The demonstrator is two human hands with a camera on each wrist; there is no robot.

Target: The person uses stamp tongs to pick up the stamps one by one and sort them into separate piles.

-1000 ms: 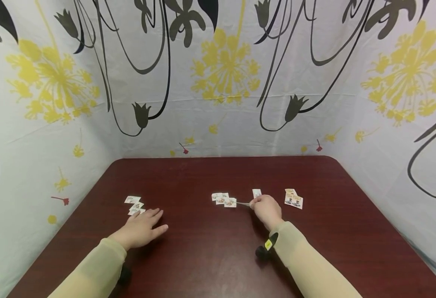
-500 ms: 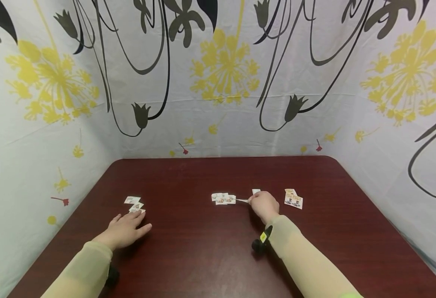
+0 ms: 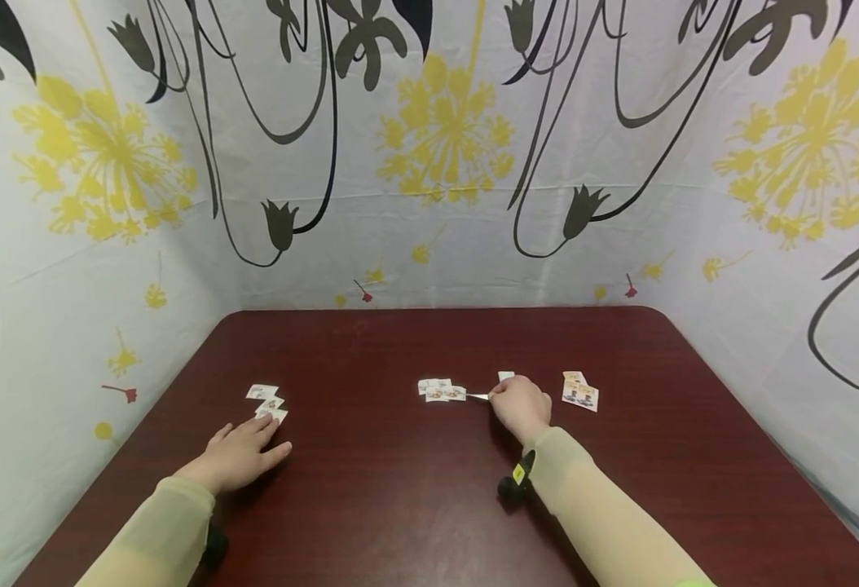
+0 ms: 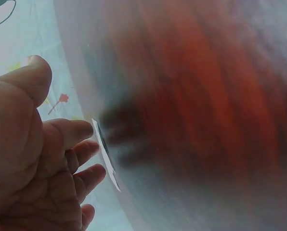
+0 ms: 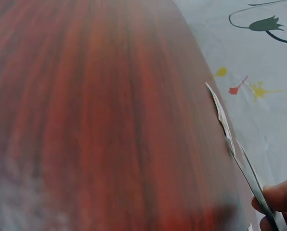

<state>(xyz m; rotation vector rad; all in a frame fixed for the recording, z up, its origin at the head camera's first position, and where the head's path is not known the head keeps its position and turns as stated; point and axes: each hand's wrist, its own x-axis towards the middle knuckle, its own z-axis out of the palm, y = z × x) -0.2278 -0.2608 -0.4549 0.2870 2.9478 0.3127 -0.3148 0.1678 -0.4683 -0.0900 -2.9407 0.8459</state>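
My right hand point(image 3: 521, 408) pinches a small white card point(image 3: 479, 397) between thumb and fingers. In the right wrist view this pinched card point(image 5: 252, 178) appears nearly edge-on. Its left end lies close to the middle group of overlapping picture cards point(image 3: 437, 393); whether they touch I cannot tell. Past the right hand, a single card point(image 3: 506, 375) is partly hidden by it. My left hand point(image 3: 231, 458) reaches with spread, relaxed fingers to the near edge of the left group of cards point(image 3: 268, 401). The left wrist view shows its fingertips at a card edge point(image 4: 104, 151).
Another group of overlapping picture cards point(image 3: 580, 395) lies to the right of the right hand. All the cards are on a dark red-brown table point(image 3: 371, 489). A patterned white cloth point(image 3: 371, 163) hangs around its far side and both sides.
My left hand has moved left and nearer, fingertips staying at the left cards. My right hand shifted slightly left and away with its card. The middle group's right card has slid slightly away.
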